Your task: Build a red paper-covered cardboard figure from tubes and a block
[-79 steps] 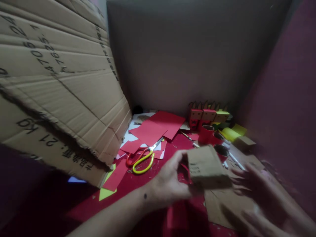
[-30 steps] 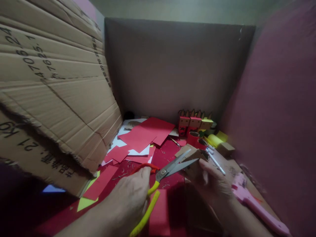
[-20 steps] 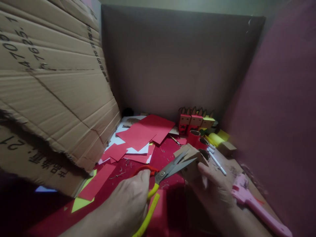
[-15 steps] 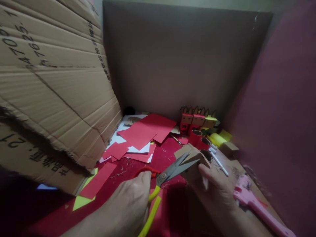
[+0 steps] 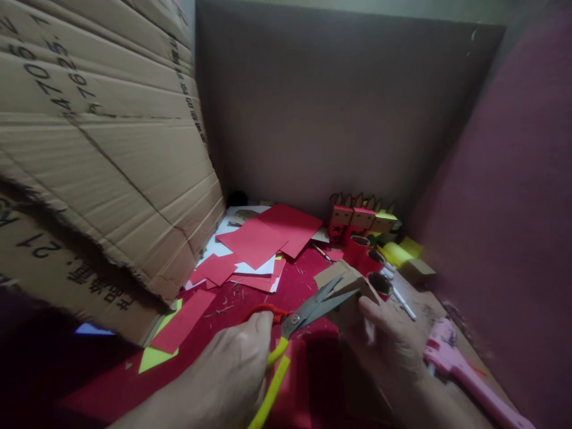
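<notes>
My left hand (image 5: 243, 357) is closed around the red and yellow handles of a pair of scissors (image 5: 294, 320). The blades are parted and point to the upper right, over a small brown cardboard piece (image 5: 342, 275). My right hand (image 5: 384, 336) grips that folded, box-like cardboard from its right side, with the thumb on its edge. One blade crosses the cardboard's front face; whether it touches the cardboard I cannot tell. The fingers of my right hand are mostly hidden behind and below the piece.
Red paper sheets (image 5: 254, 238) lie on the dark red tabletop. Red tubes (image 5: 357, 250) and cardboard-headed figures (image 5: 357, 217) stand at the back right. A pink glue gun (image 5: 460, 363) lies at the right. A large cardboard panel (image 5: 134, 161) rises at the left, a grey panel (image 5: 339, 107) behind.
The view has shifted slightly, so the surroundings sit a little further right. The scissors and cardboard keep nearly the same position, with the blades still parted.
</notes>
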Action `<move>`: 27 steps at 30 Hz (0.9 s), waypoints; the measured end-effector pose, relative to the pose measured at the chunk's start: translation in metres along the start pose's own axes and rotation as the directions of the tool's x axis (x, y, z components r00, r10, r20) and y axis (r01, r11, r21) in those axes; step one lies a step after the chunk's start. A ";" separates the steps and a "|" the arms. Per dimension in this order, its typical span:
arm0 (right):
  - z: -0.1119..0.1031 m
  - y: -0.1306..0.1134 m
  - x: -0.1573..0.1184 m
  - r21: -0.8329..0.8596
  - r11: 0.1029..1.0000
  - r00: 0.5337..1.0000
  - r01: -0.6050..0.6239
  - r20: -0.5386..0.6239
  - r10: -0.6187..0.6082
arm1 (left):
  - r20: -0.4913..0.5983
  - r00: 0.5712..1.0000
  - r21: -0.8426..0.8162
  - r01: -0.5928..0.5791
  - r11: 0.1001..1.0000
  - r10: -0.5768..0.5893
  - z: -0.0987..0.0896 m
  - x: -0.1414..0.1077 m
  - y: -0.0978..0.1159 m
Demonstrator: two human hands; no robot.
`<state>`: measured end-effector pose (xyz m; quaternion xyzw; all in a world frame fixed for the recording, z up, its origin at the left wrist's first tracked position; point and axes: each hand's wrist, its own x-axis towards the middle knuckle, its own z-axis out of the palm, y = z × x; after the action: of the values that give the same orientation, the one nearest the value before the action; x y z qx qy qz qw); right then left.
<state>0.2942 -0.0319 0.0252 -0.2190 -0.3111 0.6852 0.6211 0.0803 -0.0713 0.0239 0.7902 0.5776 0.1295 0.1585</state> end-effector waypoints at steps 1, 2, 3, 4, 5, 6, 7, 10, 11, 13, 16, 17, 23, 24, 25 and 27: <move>0.000 0.001 0.000 0.002 1.000 1.000 -0.002 0.001 0.002 | 0.005 1.000 0.013 0.010 1.000 -0.010 -0.001 -0.001 0.000; 0.000 0.002 0.001 0.004 1.000 1.000 -0.007 0.000 0.007 | 0.017 1.000 0.027 0.020 0.999 -0.021 -0.001 -0.001 0.000; 0.000 0.003 0.001 0.007 1.000 1.000 -0.017 -0.001 0.017 | 0.030 0.999 0.039 0.028 0.999 -0.029 -0.002 -0.002 0.000; 0.001 0.004 0.001 0.012 1.000 1.000 -0.029 0.001 0.029 | 0.046 0.998 0.047 0.029 0.999 -0.031 -0.002 -0.003 -0.001; 0.002 0.005 0.001 0.015 0.999 0.999 -0.039 0.006 0.039 | 0.064 0.997 0.051 0.027 0.998 -0.031 -0.003 -0.003 -0.001; 0.002 0.006 0.001 0.016 0.999 0.999 -0.049 0.012 0.048 | 0.073 0.997 0.054 0.020 0.998 -0.024 -0.003 -0.004 -0.001; 0.003 0.006 0.001 0.017 0.998 0.998 -0.056 0.017 0.055 | 0.070 0.997 0.059 0.017 0.998 -0.021 -0.004 -0.004 -0.001; 0.003 0.008 0.001 0.017 0.998 0.998 -0.059 0.004 0.059 | 0.060 0.998 0.099 0.012 0.995 -0.018 -0.004 -0.004 -0.002; 0.003 0.009 0.001 0.022 0.998 0.998 -0.057 -0.003 0.057 | 0.059 0.998 0.119 0.006 0.993 -0.013 -0.004 -0.004 -0.002; 0.003 0.011 0.002 0.040 0.997 0.998 -0.059 -0.007 0.059 | 0.061 0.998 0.151 -0.007 0.989 -0.002 -0.003 -0.003 -0.002; 0.003 0.012 0.003 0.054 0.997 0.998 -0.063 -0.007 0.064 | 0.062 0.998 0.182 -0.032 0.983 0.021 0.001 -0.003 -0.006; 0.003 0.012 0.004 0.054 0.997 0.998 -0.063 -0.009 0.064 | 0.053 0.998 0.197 -0.039 0.980 0.029 0.003 -0.003 -0.007; 0.005 0.015 0.005 0.050 0.997 0.997 -0.064 -0.034 0.066 | 0.040 0.997 0.304 -0.080 0.949 0.071 0.005 -0.005 -0.013; 0.005 0.015 0.006 0.051 0.996 0.997 -0.067 -0.037 0.069 | 0.066 0.996 0.298 -0.082 0.951 0.065 0.003 -0.005 -0.013; 0.005 0.016 0.006 0.053 0.996 0.997 -0.071 -0.038 0.073 | 0.086 0.995 0.281 -0.075 0.957 0.052 0.002 -0.005 -0.012; 0.004 0.017 0.006 0.057 0.995 0.996 -0.078 -0.039 0.080 | 0.087 0.996 0.222 -0.038 0.974 0.019 0.002 -0.006 -0.012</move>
<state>0.2786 -0.0268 0.0171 -0.2278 -0.2702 0.7130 0.6056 0.0691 -0.0738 0.0177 0.8161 0.5698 0.0326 0.0909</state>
